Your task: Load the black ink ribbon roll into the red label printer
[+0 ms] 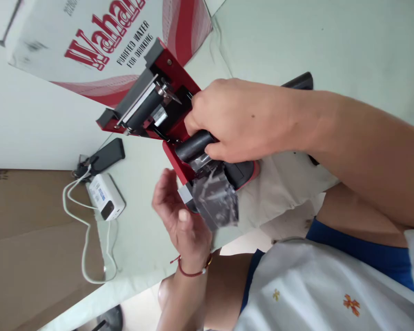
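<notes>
- One red metal tape dispenser (174, 78) is held over the pale green desk (138, 207), the right hand (241, 119) closed tight round its black handle.
- A crumpled clear tape strip (217, 202) is drawn out, still uncut.
- The left hand (179, 220) is half open at the strip's edge, gripping nothing.

You're in what looks like a home packing corner: a white-and-red cardboard drinking-water carton (89, 41) and a white power bank (106, 196) on a pale green bench (331, 41).

Pale green tabletop (331, 46) spreads wide, a white-and-red water carton (89, 41) at its edge, brown cardboard (31, 239) alongside, soft even light.
</notes>
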Tool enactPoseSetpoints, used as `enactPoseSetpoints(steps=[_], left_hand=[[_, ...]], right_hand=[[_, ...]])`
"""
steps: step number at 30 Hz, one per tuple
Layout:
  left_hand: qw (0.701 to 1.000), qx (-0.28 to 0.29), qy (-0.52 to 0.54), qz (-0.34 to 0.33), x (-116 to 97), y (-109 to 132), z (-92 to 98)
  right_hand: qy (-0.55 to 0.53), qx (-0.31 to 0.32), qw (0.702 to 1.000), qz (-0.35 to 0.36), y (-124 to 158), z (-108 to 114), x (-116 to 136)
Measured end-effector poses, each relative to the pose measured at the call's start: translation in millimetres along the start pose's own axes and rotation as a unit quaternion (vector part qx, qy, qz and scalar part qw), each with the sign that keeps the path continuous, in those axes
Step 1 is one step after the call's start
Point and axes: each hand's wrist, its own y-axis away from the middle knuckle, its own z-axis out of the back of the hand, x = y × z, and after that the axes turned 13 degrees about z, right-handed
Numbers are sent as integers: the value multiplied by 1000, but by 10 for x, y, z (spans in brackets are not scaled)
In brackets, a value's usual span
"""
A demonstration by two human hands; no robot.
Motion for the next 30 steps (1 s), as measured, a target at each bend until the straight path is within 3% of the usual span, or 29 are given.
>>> enactPoseSetpoints(steps=[3,6,9,12,17,19,23,24,27,30], left_hand=[[982,23,-114,-148,21,37,50],[951,61,-231,-195,53,80,93],[951,17,-229,-208,43,96,45],[953,-32,-201,-224,-19,71,-15],[920,72,-299,-244,-62,63,96],[903,66,-318,-280,-43,79,171],[859,44,-353,-369,-33,66,220],[847,39,-357,-391,-40,52,206],[825,28,-347,-445,-72,12,129],[819,32,-341,-461,-102,-8,53]], right_hand=[[126,137,981,61,-4,-28,-6],[148,157,976,31,25,10,43],[137,165,976,34,41,12,66],[141,161,975,54,52,-25,29],[167,129,970,122,53,31,63],[171,67,970,157,35,122,156],[225,-107,958,143,0,218,227],[232,-124,954,147,-2,204,192],[203,-62,961,176,1,130,51],[188,11,971,148,-11,147,29]])
